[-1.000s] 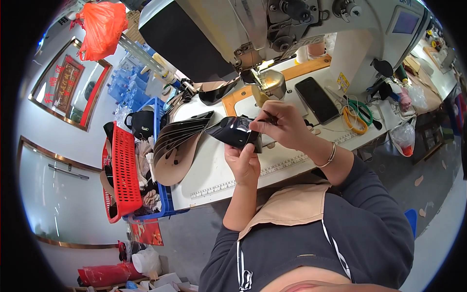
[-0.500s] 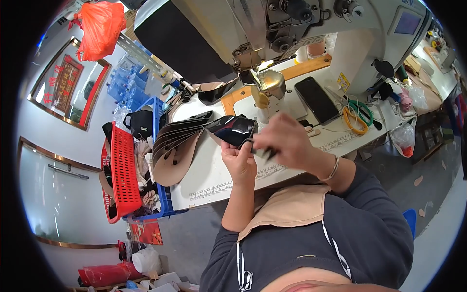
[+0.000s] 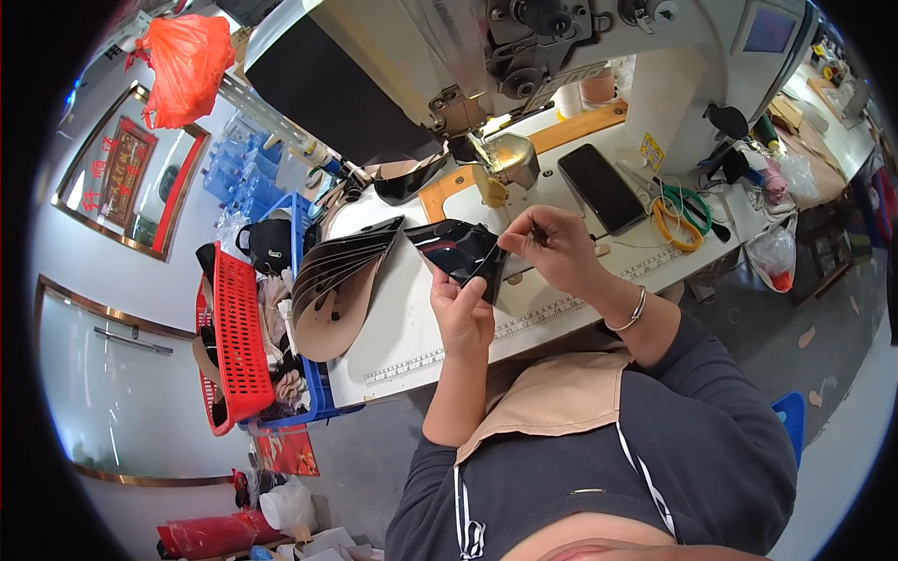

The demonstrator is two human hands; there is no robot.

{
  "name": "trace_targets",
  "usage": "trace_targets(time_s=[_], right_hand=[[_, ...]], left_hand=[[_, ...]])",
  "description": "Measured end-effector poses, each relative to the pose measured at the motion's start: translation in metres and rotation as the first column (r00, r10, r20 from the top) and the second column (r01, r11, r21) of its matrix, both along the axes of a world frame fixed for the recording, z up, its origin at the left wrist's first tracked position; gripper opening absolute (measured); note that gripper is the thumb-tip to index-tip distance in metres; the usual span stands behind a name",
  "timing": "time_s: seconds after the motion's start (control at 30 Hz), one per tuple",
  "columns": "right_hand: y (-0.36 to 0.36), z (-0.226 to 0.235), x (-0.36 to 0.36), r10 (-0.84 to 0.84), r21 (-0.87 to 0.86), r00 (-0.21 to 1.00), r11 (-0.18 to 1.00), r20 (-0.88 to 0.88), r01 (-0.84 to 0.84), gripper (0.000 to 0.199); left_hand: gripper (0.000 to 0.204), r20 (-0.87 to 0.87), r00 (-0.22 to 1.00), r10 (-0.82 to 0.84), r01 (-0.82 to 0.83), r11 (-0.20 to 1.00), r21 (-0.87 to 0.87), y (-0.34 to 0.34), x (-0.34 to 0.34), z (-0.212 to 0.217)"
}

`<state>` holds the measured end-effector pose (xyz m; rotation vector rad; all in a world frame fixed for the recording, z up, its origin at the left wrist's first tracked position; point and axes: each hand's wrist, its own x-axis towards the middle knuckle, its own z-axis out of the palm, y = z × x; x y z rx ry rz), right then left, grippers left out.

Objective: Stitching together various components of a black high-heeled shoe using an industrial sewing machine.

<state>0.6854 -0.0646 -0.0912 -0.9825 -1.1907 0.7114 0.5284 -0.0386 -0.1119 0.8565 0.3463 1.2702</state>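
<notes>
Head view. Glossy black leather piece: held above the white desk, in front of the sewing machine. Its long axis runs from upper left to lower right, the pointed end toward the stack on the left, the lower edge folded down between the hands.

Left hand: closed on the lower edge of the piece, thumb on top, directly beneath it and the nearer of the two.

Right hand: fingers pinched at the piece's right edge, just beside the left hand; whether it also holds a thread or small part cannot be told. Bracelet at the wrist.

Stack of curved black-and-tan leather pieces: on the desk to the left of the hands, near but apart from the held piece.

Needle area with brass-coloured plate: beyond the held piece, just behind it.

Black phone, scissors with yellow and green handles: on the desk right of the hands.

Red basket: off the desk's left end.
</notes>
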Motion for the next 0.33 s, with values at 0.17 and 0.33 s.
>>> trace_targets(time_s=[0.17, 0.33], right_hand=[[0.001, 0.000, 0.001, 0.023, -0.054, 1.000, 0.998, 0.003, -0.023, 0.012], [0.012, -0.021, -0.002, 0.157, 0.030, 0.975, 0.988, -0.154, -0.154, 0.009]], left_hand=[[0.054, -0.001, 0.999, -0.043, 0.043, 0.999, 0.007, 0.001, -0.002, 0.000], [0.065, 0.011, 0.996, -0.092, 0.092, 0.995, -0.046, 0.005, -0.004, -0.009]])
